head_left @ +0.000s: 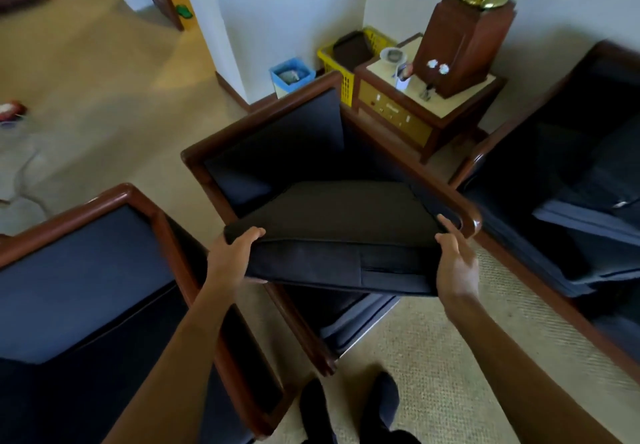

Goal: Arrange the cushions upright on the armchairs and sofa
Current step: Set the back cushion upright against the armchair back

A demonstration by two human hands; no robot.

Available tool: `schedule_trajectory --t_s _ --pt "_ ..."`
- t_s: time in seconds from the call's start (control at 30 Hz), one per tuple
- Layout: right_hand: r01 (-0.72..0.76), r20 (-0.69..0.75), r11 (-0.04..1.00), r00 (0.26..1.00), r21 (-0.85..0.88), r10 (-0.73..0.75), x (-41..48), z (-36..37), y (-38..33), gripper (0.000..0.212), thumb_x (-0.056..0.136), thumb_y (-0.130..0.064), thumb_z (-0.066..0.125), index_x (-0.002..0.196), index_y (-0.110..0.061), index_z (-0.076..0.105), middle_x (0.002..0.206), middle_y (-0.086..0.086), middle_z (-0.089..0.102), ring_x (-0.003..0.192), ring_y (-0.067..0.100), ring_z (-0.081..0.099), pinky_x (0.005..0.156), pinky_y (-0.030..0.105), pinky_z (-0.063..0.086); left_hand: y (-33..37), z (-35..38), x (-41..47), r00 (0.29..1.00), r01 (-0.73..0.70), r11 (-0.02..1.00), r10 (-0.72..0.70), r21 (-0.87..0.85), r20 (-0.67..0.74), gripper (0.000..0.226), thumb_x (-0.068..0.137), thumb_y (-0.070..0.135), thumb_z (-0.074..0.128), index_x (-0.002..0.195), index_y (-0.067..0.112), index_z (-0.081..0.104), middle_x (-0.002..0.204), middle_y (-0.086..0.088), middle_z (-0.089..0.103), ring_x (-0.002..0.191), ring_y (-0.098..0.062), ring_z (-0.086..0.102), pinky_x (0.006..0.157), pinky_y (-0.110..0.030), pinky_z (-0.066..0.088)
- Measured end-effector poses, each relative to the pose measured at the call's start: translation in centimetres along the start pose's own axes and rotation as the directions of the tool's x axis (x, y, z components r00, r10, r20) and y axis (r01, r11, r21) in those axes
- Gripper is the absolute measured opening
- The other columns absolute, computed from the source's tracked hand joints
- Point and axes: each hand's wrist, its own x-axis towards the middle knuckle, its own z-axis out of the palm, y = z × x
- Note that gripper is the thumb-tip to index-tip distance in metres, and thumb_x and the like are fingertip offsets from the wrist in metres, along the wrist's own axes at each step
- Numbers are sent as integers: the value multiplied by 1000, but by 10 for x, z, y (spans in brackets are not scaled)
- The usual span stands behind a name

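**Cushion being held flat over the middle armchair**

The near left corner of the dark cushion (332,235) is being gripped by the left hand (235,253), whose fingers (249,234) are being curled over its top face. The right side edge is being pressed by the right hand (455,263), whose fingers (448,225) are being kept nearly straight and together along that edge.

Between the two hands, at the centre of the frame, the cushion is being carried almost flat rather than upright. Its thick near edge is being turned toward the camera and its far edge is being reached in over the seat of the middle armchair (221,138).

A second armchair (104,201) is being shown at lower left, and a dark seat (571,173) at right. At upper right, a side table (450,111) is being loaded with a wooden lamp base (464,41). Beside it, a yellow basket (332,59) and a blue bin (291,73) are being shown against the wall.
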Motion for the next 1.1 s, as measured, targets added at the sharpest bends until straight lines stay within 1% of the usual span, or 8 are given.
schedule_trajectory --t_s 0.17,0.27,0.37,0.5,0.63,0.83,0.97,1.1 --pt "121 -38 980 991 -159 -129 18 -25 -78 38 100 -49 38 124 -41 67 115 -1 66 107 22 61 99 44 50 65 9 -33 950 -284 921 308 266 -56 46 95 45 75 121 8 68 105 -14 74 59 -37 73 44 -38 59" --pt "117 1 960 993 -253 -121 34 -31 -102 51 99 -64 35 135 -36 58 116 3 63 108 27 60 98 46 48 92 17 -37 912 -344 832 406 435 -54 52 96 57 65 103 6 70 73 -13 76 44 -34 71 47 -38 61" --pt "151 4 840 985 -520 -175 46 -25 -102 75 98 -77 21 147 -24 40 133 14 59 118 38 58 92 50 45 100 28 -35 908 -349 753 418 558 3 64 96 78 51 100 16 65 74 -12 76 43 -27 70 46 -34 59" --pt "283 58 514 910 -810 -411 49 -6 -106 88 96 -81 8 158 -21 26 166 18 27 152 41 25 115 68 26 100 24 -12 859 -463 646 497 607 125 71 88 89 49 119 27 63 94 -1 76 56 -20 75 58 -36 62" --pt "665 546 52 652 -745 -526 43 24 -113 101 90 -90 8 162 -21 23 169 13 27 154 35 28 123 62 14 89 -3 16 836 -510 779 349 364 424 109 70 50 98 153 28 32 137 -7 60 94 -24 73 65 -29 64" --pt "774 740 -185 461 -605 -490 58 54 -119 131 71 -103 32 163 -11 23 154 15 45 135 38 47 115 61 32 66 -27 69 715 -663 663 421 349 558 151 59 13 104 169 39 5 160 13 44 139 -4 53 105 -28 56" --pt "736 693 -191 469 -649 -548 63 58 -119 118 73 -97 41 155 -11 38 130 13 59 113 36 57 101 54 40 61 -9 104 820 -528 730 305 435 485 124 47 50 109 153 25 50 146 4 60 129 0 60 111 -36 52" --pt "713 649 -174 473 -679 -596 62 46 -103 104 79 -89 46 147 -10 50 118 15 64 101 37 61 96 52 44 52 21 80 833 -500 779 314 378 455 69 72 1 96 125 30 63 111 26 75 96 23 64 93 -19 47"
